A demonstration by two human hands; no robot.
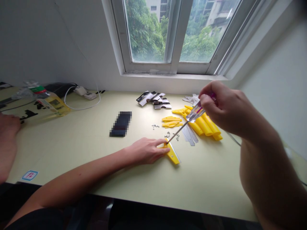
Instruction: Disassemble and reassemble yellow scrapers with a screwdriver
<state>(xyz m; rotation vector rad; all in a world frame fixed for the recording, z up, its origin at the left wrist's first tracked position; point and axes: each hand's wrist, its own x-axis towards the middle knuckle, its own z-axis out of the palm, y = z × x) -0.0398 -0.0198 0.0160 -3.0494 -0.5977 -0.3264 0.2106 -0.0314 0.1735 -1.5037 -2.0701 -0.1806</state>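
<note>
My left hand (150,150) presses and pinches a yellow plastic piece (173,155) with a metal blade along its edge, flat on the table. My right hand (219,103) is wrapped round the clear and purple handle of a screwdriver (180,128). The screwdriver slants down to the left, and its tip meets the yellow piece beside my left fingertips. Small screws (177,136) and little nuts (155,126) lie just beyond. Yellow flat parts (171,121), metal blades (189,134) and yellow handles (203,124) are behind and to the right.
A dark pixelated phone-like object (121,124) lies left of centre on the table (192,191). Printed cards (153,99) and whitish gloves (191,99) are near the window wall. A bottle (54,103), white cable (82,109) and another person's arm (8,140) are at left.
</note>
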